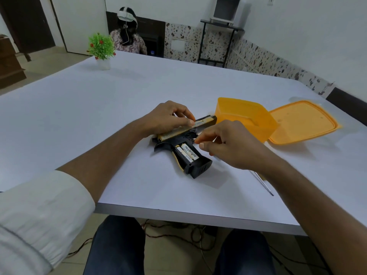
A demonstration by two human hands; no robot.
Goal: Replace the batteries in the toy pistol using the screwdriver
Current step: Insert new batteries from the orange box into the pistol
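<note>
On the white table (83,108) in front of me, an orange plastic box (245,118) stands open toward the far right. Its orange lid (301,122) lies flat just beside it, further right, touching or nearly touching the box. At the table's far left corner stands a small green plant (101,45) with red flowers in a white pot (103,64). Beyond that corner a person (128,39) sits with their back to me, wearing a white headset (125,15). A black metal stand (218,43) is against the speckled wall (264,62). Wires (178,233) trail across the floor under the table.
</note>
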